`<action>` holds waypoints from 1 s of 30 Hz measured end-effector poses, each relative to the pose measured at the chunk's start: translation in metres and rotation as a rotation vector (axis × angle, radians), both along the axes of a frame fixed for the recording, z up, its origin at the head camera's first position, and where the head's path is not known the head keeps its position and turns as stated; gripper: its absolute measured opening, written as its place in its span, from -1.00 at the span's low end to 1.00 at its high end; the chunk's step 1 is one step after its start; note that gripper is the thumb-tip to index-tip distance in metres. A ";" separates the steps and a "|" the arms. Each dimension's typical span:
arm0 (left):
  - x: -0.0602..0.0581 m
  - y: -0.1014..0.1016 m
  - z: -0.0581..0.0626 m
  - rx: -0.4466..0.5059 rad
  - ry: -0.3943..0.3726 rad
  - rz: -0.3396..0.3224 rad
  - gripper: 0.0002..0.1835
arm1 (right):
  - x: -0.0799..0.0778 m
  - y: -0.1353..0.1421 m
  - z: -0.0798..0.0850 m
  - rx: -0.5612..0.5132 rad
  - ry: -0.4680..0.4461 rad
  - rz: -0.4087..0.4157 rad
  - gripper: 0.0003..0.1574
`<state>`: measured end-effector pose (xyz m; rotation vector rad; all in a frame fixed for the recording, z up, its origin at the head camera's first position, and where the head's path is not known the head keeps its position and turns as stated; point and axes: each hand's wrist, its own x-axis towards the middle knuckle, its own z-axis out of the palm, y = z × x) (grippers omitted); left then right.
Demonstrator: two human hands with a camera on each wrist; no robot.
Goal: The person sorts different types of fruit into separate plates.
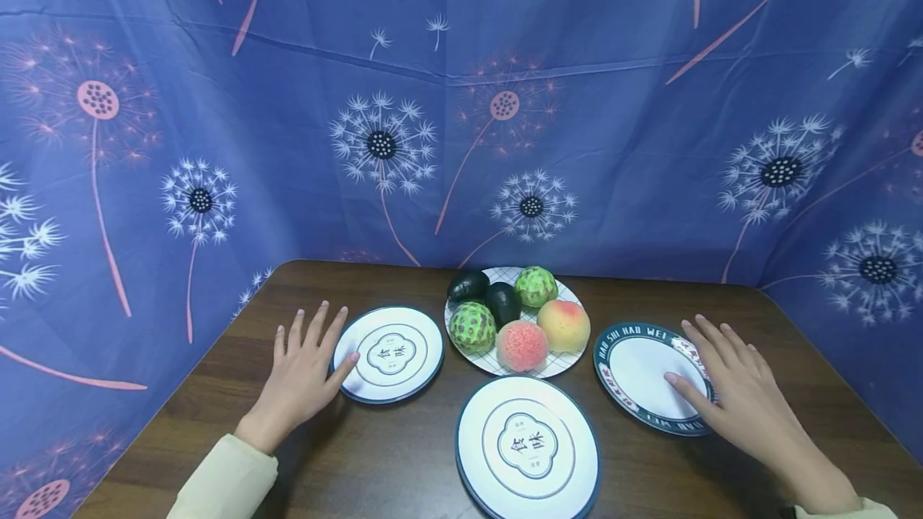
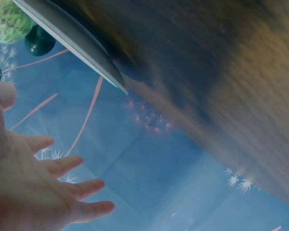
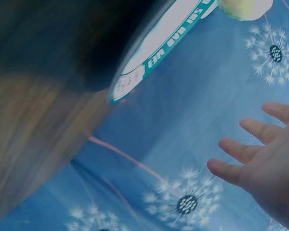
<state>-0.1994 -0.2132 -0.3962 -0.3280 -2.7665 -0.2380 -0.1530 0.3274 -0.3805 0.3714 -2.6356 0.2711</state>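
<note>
In the head view my left hand is spread with straight fingers over the left edge of a white plate that has a dark rim and printed characters. My right hand, also spread, is above the right side of a white plate with a dark green lettered rim. Neither hand holds anything. Both wrist views show an empty palm, the left and the right, apart from the plate edges. Front centre, a larger white printed plate lies on what looks like another rim.
At the back, a checked plate bears two dark green oval fruits, two bumpy green fruits, a peach and a pinkish-red round fruit. Behind the brown wooden table hangs a blue dandelion-print cloth.
</note>
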 end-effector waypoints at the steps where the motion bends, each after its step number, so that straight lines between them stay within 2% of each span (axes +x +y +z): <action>1: -0.001 0.000 0.000 0.004 -0.003 -0.001 -0.25 | -0.002 -0.003 0.001 -0.001 0.004 0.005 -0.01; 5: -0.005 0.000 -0.003 0.008 -0.011 -0.005 -0.27 | -0.008 -0.014 0.006 -0.004 0.011 0.027 -0.02; 19: -0.018 -0.006 -0.007 -0.002 0.037 -0.014 -0.34 | -0.032 -0.054 0.019 0.031 0.044 0.091 -0.13; 30: -0.029 -0.008 -0.011 -0.025 0.036 -0.013 -0.38 | -0.051 -0.086 0.023 0.027 0.073 0.187 -0.17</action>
